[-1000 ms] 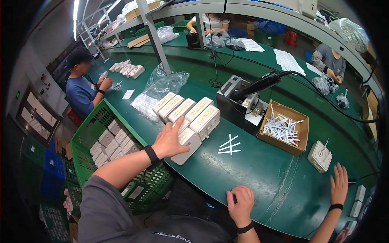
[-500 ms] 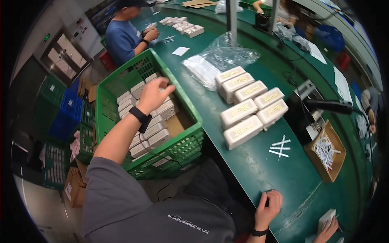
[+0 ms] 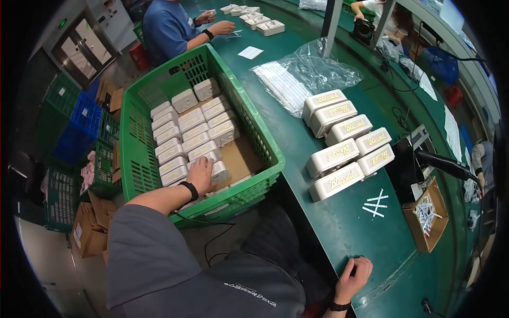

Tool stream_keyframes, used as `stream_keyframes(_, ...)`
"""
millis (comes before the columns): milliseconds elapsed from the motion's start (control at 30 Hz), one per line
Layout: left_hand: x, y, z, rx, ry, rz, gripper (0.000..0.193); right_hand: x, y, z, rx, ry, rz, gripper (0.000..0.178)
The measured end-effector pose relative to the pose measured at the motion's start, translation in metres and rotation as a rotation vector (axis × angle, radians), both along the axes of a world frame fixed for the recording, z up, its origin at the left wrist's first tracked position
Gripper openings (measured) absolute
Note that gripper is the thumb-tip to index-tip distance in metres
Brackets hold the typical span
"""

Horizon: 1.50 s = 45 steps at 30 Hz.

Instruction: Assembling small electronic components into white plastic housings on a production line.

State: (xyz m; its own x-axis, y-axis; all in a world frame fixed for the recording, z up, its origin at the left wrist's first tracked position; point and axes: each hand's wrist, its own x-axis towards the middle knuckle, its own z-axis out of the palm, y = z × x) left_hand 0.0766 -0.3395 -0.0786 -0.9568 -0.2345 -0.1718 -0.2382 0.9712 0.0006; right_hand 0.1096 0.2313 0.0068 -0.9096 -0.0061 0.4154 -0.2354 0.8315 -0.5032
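Far L on my feed I see a blue crate (image 3: 87, 124) among green ones, w/ a cardboard box (image 3: 91, 227) nearer. Next, the big green crate (image 3: 135, 127) w/ rows of white boxes (image 3: 193, 130) inside, many w/ gold lettering facing up. Co-worker (image 3: 165, 29) in blue is beyond it, at the table (image 3: 366, 236). L hand (image 3: 200, 177) is in the crate's near part, fingers on the boxes there; can't tell if it's gripping one. Small white sheet (image 3: 251, 52) lies past the crate, then a clear plastic bag (image 3: 323, 71) by printed sheets (image 3: 286, 85). Just R of these, a cluster (image 3: 334, 153) of 7 white boxes, lettering up. R hand (image 3: 356, 276), well apart from L, rests at the table edge, loosely curled; can't tell if fully closed. Crossed white strips (image 3: 375, 203) lie near the cluster; open carton (image 3: 424, 241) of strips, far R.
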Motion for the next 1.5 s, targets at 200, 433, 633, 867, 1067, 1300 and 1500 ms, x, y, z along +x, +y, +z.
stream_keyframes(200, 0.023, -0.031, -0.027, -0.103, 0.086, 0.131, 0.111, -0.002, -0.006, 0.006, -0.030, 0.012, -0.013, 0.010)
stream_keyframes(433, 0.011, -0.019, -0.012, -0.055, 0.032, 0.209, 0.114, 0.000, -0.005, 0.000, -0.028, 0.022, -0.025, 0.011)
stream_keyframes(633, -0.002, -0.038, -0.038, 0.003, -0.106, 0.133, 0.118, 0.000, -0.003, 0.001, -0.068, 0.022, -0.029, 0.011)
stream_keyframes(867, -0.008, -0.036, 0.042, 0.112, -0.078, -0.035, 0.111, 0.002, 0.004, 0.002, -0.097, 0.031, -0.005, 0.014)
stream_keyframes(1067, -0.019, 0.008, 0.198, 0.445, 0.192, 0.101, 0.110, 0.000, 0.002, 0.006, -0.139, 0.036, -0.007, 0.014)
stream_keyframes(1300, -0.097, 0.094, 0.296, 0.449, 0.467, -0.149, 0.112, -0.001, 0.004, 0.006, -0.121, 0.055, 0.029, 0.015)
stream_keyframes(1500, -0.186, 0.155, 0.297, -0.045, 0.119, -0.195, 0.112, 0.008, 0.011, 0.000, -0.202, 0.087, 0.030, 0.013)
